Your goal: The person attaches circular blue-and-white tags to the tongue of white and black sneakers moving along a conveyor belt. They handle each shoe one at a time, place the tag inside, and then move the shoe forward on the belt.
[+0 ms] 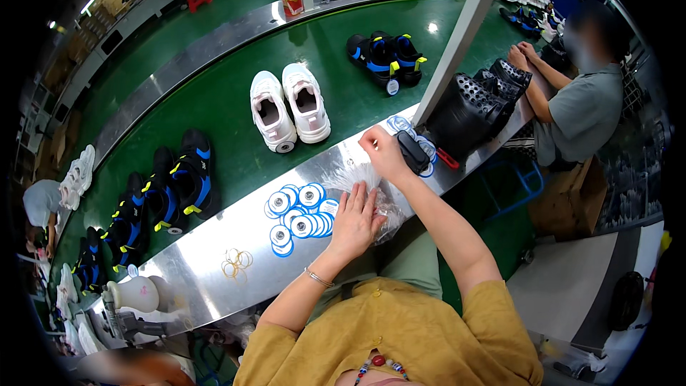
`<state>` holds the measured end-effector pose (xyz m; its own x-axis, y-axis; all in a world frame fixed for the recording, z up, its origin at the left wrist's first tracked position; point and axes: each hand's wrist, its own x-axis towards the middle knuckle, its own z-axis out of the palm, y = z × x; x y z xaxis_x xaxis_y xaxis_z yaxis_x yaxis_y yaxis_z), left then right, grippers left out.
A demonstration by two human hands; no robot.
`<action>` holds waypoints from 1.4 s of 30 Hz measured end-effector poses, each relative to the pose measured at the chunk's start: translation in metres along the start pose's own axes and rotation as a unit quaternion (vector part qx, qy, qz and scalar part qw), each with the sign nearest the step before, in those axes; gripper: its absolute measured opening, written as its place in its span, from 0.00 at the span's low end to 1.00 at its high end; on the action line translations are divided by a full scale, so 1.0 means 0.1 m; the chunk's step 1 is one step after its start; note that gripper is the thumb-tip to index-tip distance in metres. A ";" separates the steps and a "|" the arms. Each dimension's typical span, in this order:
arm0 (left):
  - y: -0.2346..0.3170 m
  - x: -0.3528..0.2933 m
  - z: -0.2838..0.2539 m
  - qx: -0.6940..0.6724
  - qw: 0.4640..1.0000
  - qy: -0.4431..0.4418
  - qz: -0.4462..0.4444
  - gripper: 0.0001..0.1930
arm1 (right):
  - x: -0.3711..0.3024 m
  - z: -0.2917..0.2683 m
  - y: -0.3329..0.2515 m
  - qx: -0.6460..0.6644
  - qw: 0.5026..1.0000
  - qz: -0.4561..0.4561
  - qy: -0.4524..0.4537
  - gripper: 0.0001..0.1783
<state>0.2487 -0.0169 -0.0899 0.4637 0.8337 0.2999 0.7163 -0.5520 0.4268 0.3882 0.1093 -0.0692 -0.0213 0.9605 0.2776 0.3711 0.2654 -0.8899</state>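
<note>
Fingers stretched out, my left hand (355, 223) lies flat on a bundle of thin, whitish clear strands (346, 177) on the metal ledge. A crinkled clear plastic bag (389, 216) pokes out beside that hand. My right hand (386, 154) is raised just past the strands with its fingertips pinched together; whatever is between them is too small to make out. Close to its right sits a black case-like object (413, 152). Left of my left hand, a loose pile of round white tags with blue rims (301, 224) is spread out.
A white sneaker pair (289, 109) and black-blue shoes (386, 57) stand on the green belt (236, 164), with more black-blue shoes (193, 171) at left. Rubber bands (236, 263) lie on the ledge. A metal post (461, 39) and black perforated containers (477, 111) stand right. A co-worker (582, 100) sits beyond.
</note>
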 end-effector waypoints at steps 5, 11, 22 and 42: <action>0.01 -0.03 -0.02 -0.004 1.000 0.000 0.002 0.30 | 0.30 -0.16 -0.27 0.302 0.937 0.070 0.159 0.07; 0.02 0.00 -0.12 -0.010 0.999 0.049 0.019 0.24 | 0.06 -0.32 -0.55 0.400 0.901 0.167 0.021 0.06; -0.84 -0.08 -0.40 0.091 0.981 0.100 -0.137 0.17 | -0.37 -0.33 -0.22 0.295 0.911 0.274 -0.092 0.05; -0.78 0.12 -0.47 -0.148 0.944 0.124 -0.269 0.05 | -0.49 0.03 -0.21 0.073 0.962 0.178 -0.192 0.07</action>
<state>0.1740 0.0360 -0.0799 -0.0880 0.9853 0.1462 0.6196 -0.0608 0.7826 0.3790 0.0570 -0.0656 -0.2686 0.9455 -0.1841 0.2844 -0.1048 -0.9530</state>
